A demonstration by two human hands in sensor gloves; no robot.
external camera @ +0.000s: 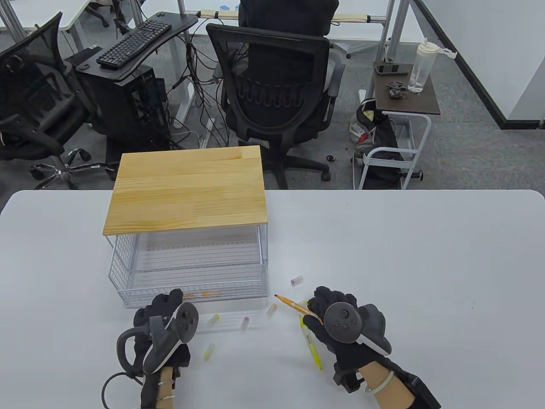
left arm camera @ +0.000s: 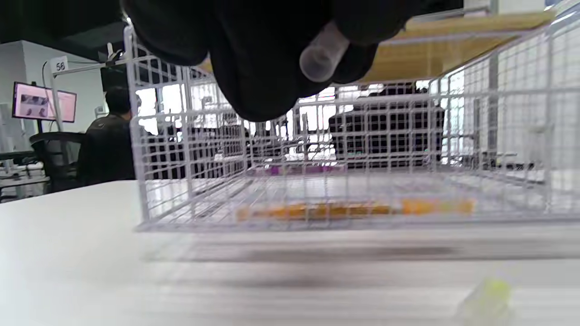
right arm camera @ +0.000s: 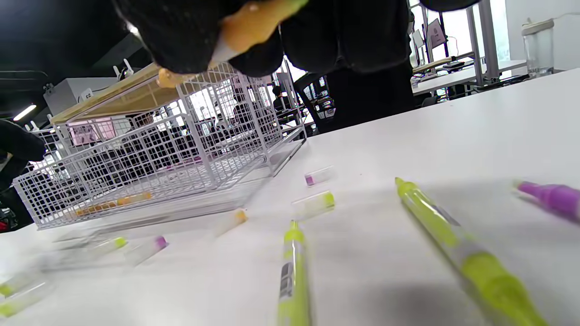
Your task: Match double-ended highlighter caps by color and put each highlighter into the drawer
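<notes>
Table view shows an uncapped orange double-ended highlighter [external camera: 294,305] pinched in the curled fingers of the right hand [external camera: 340,324], its bare tip pointing left toward the white wire-mesh drawer [external camera: 127,272]. In the right wrist view the same orange barrel [right arm camera: 253,22] sits between the gloved fingertips [right arm camera: 181,40] at the top edge. The left hand [external camera: 164,324] is at the drawer's front left corner, and the left wrist view shows its fingers [left arm camera: 253,54] holding a small clear plastic cap [left arm camera: 322,55]; the cap's colour cannot be told.

The drawer stands pulled out toward the person from under a light wooden top board [external camera: 187,194]. Inside it, near the front wall, lies another orange highlighter [left arm camera: 358,209], and further back a purple one [left arm camera: 294,170], blurred through the mesh.

On the white table [external camera: 425,255] between the hands lie loose clear caps: a yellow-tipped one [external camera: 214,319], a purple-tipped one [external camera: 245,322], an orange-tipped one [external camera: 271,309] and another yellow-tipped one [external camera: 208,352] nearer the person. A further purple-tipped cap [external camera: 296,280] lies just right of the drawer's front corner. A yellow-green highlighter [external camera: 311,343] lies partly under the right hand, and the right wrist view shows a second yellow-green highlighter [right arm camera: 457,244] beside it, with a purple highlighter [right arm camera: 550,199] at the far right.

Beyond the table stand a black mesh office chair [external camera: 276,93] and a small brown side table [external camera: 421,104] carrying a clear water bottle [external camera: 421,66].
</notes>
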